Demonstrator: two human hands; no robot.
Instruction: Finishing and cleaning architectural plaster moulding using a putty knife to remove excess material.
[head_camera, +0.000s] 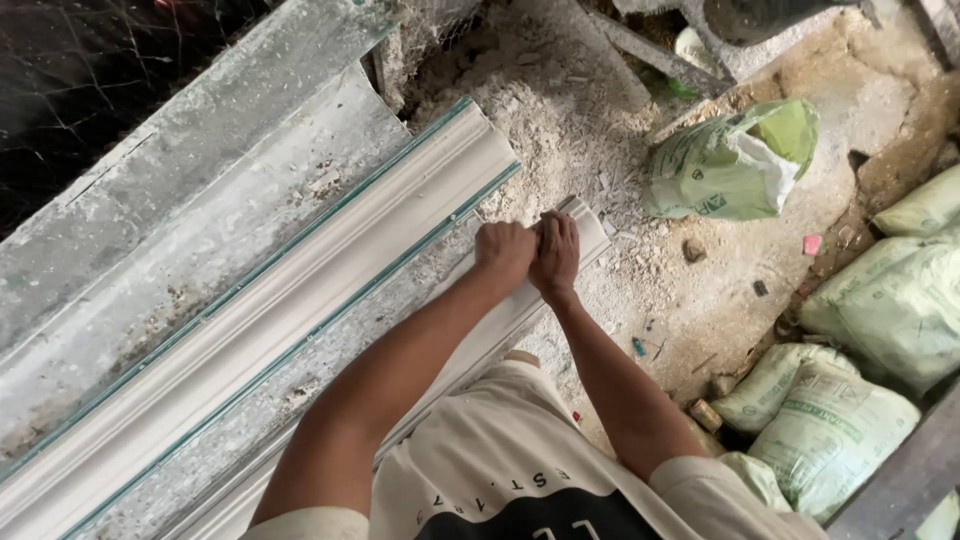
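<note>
My left hand (503, 251) and my right hand (558, 256) are side by side, both pressed down on the end of a long white plaster moulding strip (586, 222) that runs diagonally toward the lower left under my arms. The fingers of both hands curl onto its top edge. A second, wider white moulding (300, 300) with green-edged sides lies parallel just left of it on a dusty grey bench (200, 230). Whether a small tool is under my fingers is hidden.
White plaster dust and rubble (560, 110) cover the floor beyond the bench end. Pale green sacks lie at right: one open (730, 165), several stacked (850, 400). Dark netting (80, 70) fills the top left corner.
</note>
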